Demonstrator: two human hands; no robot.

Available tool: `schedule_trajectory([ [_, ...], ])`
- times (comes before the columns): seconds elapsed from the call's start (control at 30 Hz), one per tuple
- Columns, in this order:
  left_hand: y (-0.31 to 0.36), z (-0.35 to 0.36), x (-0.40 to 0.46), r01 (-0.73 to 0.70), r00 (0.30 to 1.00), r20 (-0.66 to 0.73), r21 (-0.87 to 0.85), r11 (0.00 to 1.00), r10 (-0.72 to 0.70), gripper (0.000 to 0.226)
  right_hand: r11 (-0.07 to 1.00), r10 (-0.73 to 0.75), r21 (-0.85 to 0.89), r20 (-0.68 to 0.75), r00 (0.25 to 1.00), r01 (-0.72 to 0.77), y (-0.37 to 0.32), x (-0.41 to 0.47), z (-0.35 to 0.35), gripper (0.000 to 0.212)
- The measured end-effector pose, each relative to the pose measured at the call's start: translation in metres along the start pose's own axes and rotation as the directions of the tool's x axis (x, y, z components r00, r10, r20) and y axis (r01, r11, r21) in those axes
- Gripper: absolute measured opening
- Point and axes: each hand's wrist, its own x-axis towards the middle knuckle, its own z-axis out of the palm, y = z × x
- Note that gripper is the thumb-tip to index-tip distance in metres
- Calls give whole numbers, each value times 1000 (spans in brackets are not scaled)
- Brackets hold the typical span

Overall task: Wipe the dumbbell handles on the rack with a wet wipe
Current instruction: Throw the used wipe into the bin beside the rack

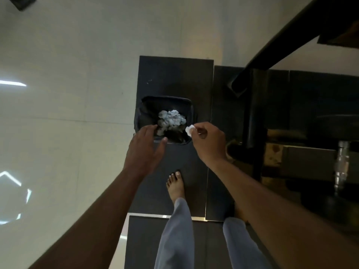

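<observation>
From the head view, a balled wet wipe (188, 130) is pinched in the fingertips of the right hand (208, 142) at the near right rim of a black bin (189, 105) holding crumpled wipes (171, 119). The left hand (144, 147) is spread flat, holding nothing, over the bin's left edge. If released here, the wipe could be dropped onto the dark mat (174, 74). No dumbbell handles can be made out.
</observation>
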Motion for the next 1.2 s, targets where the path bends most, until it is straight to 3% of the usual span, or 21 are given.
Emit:
schedule_trajectory([
  [0.1,-9,0,20,-1,1000,20,-2,1000,1,57,998,65,6,-17,998,-65,-5,20,22,11],
  [0.2,-14,-2,33,-11,999,37,-10,1000,12,55,976,209,29,121,971,-214,-1,34,38,24],
  [0.3,-18,-5,40,-20,998,51,-2,1000,20,53,938,310,82,243,919,-338,7,40,50,11],
  [0.37,-19,-6,42,-29,998,61,1,1000,29,53,927,333,84,262,906,-365,11,39,50,15],
  [0.53,-11,-12,41,-48,996,76,4,999,48,60,958,264,65,169,949,-278,5,30,26,21],
  [0.7,29,-28,34,-107,991,74,-15,994,108,58,982,168,77,33,985,-170,-9,18,-21,8],
  [1.2,276,-105,-17,-360,933,2,0,933,360,60,957,94,288,-232,968,-24,-80,-36,-261,7],
])
